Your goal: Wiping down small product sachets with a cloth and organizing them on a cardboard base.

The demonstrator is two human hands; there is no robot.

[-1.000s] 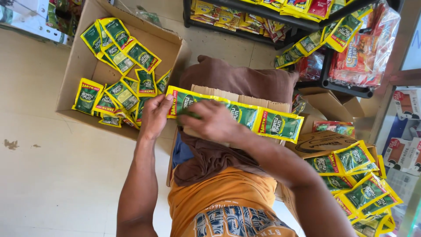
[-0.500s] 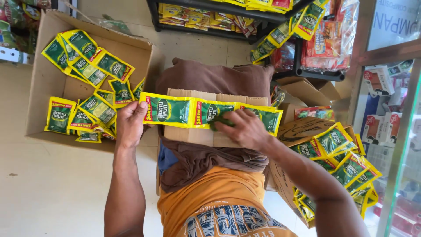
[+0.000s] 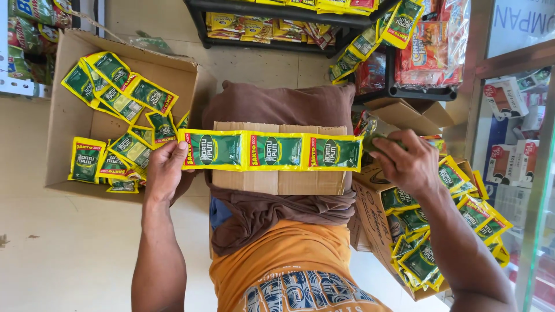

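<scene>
Both hands (image 3: 165,170) stretch a glossy strip of 3 sachets (image 3: 272,151) flat.

A strip of three joined green-and-yellow sachets (image 3: 272,151) lies across a cardboard piece (image 3: 277,182) on the brown-draped lap, the left hand (image 3: 165,170) pinching its left end while the right hand (image 3: 404,162) grasps, seemingly, more sachets over the right-hand box (image 3: 373,216).
</scene>
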